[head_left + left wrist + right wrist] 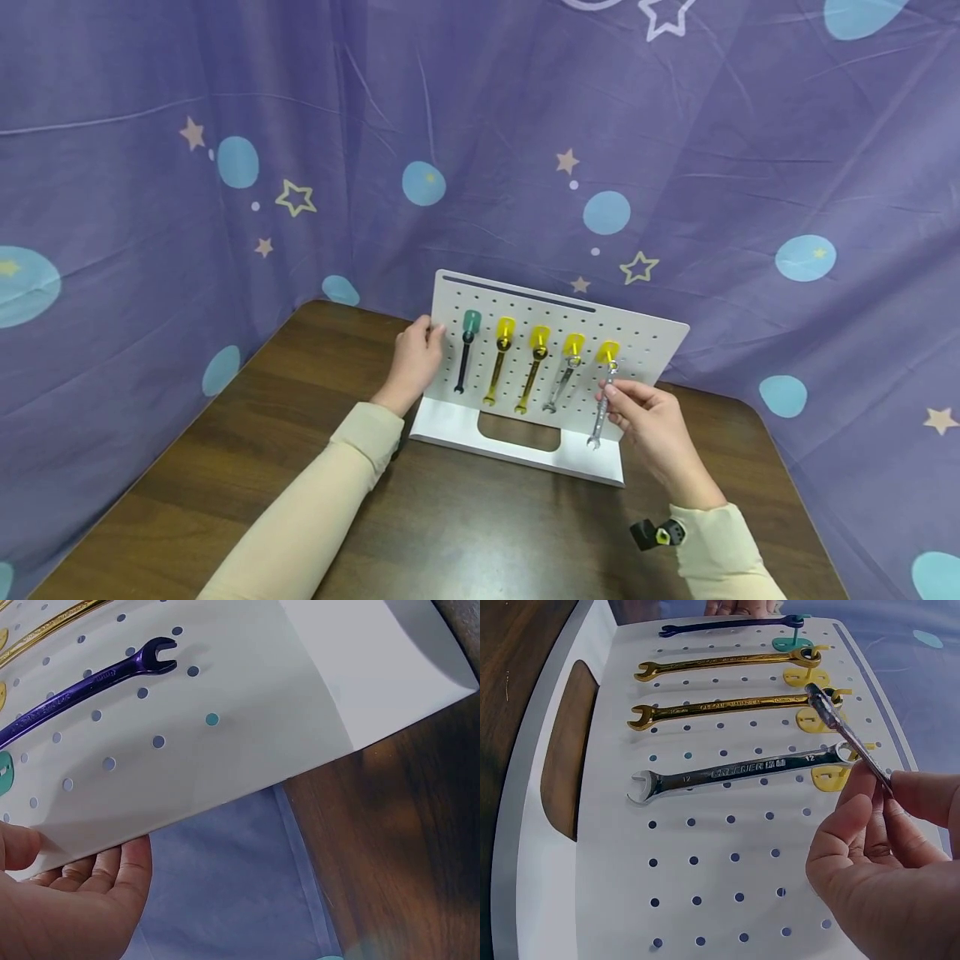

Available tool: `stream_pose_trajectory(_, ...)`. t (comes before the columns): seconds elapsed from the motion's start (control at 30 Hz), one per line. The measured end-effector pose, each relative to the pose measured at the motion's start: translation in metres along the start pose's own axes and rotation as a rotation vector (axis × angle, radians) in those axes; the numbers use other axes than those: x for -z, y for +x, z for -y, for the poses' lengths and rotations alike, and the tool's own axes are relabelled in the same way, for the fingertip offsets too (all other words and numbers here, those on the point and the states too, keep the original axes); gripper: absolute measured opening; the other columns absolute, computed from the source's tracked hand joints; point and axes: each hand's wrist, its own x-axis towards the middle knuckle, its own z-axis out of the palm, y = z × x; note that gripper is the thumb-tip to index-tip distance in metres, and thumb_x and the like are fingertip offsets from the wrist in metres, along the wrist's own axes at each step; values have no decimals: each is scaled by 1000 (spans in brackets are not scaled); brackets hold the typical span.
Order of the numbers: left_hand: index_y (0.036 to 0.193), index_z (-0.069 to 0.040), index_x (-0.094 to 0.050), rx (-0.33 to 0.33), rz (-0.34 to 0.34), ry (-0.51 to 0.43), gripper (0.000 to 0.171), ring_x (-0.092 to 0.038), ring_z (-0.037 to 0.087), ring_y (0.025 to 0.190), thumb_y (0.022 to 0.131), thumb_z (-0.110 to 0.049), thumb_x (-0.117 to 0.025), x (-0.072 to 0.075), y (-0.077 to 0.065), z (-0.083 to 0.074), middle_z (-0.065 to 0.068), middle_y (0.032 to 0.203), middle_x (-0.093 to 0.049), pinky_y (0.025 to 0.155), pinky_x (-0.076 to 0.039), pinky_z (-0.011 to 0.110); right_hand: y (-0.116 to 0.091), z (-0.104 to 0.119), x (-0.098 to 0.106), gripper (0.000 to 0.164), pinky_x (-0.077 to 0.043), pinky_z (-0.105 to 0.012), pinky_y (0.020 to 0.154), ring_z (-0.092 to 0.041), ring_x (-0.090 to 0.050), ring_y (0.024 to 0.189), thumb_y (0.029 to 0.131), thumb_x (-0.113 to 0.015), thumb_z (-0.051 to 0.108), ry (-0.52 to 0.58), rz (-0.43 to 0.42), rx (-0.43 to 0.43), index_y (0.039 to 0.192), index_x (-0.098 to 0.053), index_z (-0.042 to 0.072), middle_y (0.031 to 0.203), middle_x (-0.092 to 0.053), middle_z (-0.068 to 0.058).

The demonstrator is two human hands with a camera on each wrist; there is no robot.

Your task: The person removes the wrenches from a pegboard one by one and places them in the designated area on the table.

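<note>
A white pegboard stand holds a row of combination wrenches on hooks. My left hand grips its left edge, thumb in front and fingers behind, beside the dark purple wrench. My right hand pinches a silver wrench between thumb and fingers at the right end of the row. In the head view its upper end overlaps the rightmost yellow hook, and its open jaw points down. Next to it hangs another silver wrench, marked 12. Two gold wrenches hang further left.
The purple wrench hangs on a green hook; the others have yellow ones. The stand sits on a dark wooden table. A purple curtain with stars and blue dots rises behind it. A small black device is at the right wrist.
</note>
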Motion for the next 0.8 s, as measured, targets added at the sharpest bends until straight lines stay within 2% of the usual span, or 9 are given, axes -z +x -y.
stream_pose_trajectory(0.43,101,4,-61,14,23,-8,20,-55,27,72,108,-13,-52,2,1,-1,16,80,-60,63,-47,40,-7,-2,7,39,-55,-26,76,-12,-65,86,101,-67,11,-51,-10,23,120,-57,-22,104,-74,-8)
stream_pose_trajectory(0.67,92,2,-59,-17,-2,22,21,-53,28,70,106,-12,-55,1,2,2,13,74,-56,63,-44,41,-11,-9,14,32,-56,-26,73,-11,-65,82,101,-67,11,-92,-34,15,116,-62,-17,103,-74,-11)
stream_pose_trajectory(0.8,92,1,-58,-3,9,19,22,-52,28,71,107,-13,-53,1,2,2,13,75,-55,63,-44,40,-13,-13,17,31,-56,-26,73,-12,-66,83,100,-68,11,-104,-33,14,114,-64,-16,103,-74,-10)
